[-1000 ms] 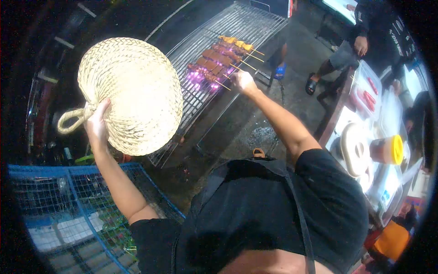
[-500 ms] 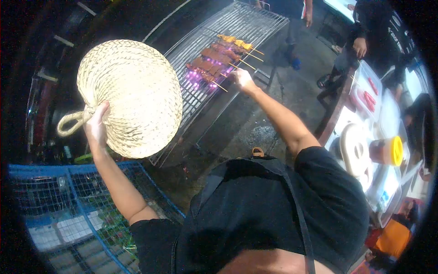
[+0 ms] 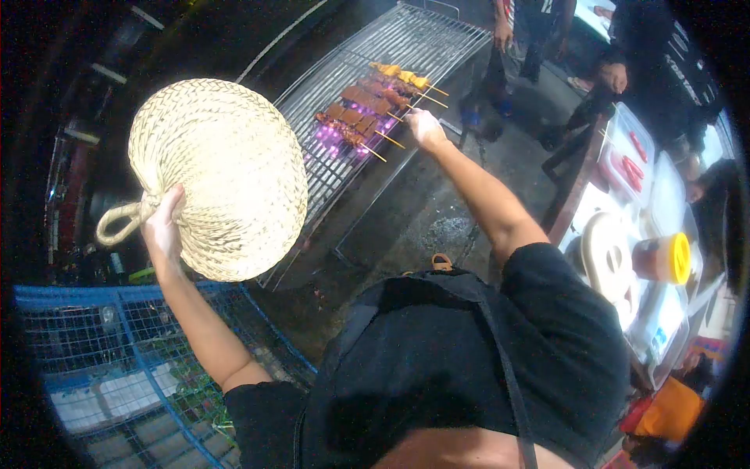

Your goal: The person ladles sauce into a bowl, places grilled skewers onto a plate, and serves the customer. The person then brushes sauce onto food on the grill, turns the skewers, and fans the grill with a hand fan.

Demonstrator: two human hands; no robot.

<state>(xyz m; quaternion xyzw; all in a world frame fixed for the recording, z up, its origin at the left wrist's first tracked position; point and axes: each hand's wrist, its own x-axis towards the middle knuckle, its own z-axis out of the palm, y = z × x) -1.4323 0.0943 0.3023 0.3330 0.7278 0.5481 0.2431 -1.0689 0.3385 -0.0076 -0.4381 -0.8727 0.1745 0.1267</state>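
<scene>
My left hand [image 3: 166, 219] grips a round woven fan [image 3: 226, 172] near its looped handle, with the fan's broad face left of the grill. Over glowing coals on the long metal grill [image 3: 461, 39] lie several skewers: reddish-brown meat [image 3: 351, 117] and, farthest up, yellow pieces [image 3: 398, 74]. Their stick ends point right. At the grill's right edge, my right hand [image 3: 424, 129] is closed around the stick end of one middle skewer, which is partly hidden by the fingers.
At the right a table holds a plastic tray [image 3: 625, 152] with red items, a white container [image 3: 608, 258] and a yellow-lidded jar [image 3: 662, 258]. A blue mesh rack [image 3: 125, 336] stands lower left. Several people stand beyond; one person's hand [image 3: 614, 76] hangs near the table.
My right hand has moved slightly right and up along the row of sticks. The fan has dropped a little. People in the background have shifted, and one has come into view behind the grill.
</scene>
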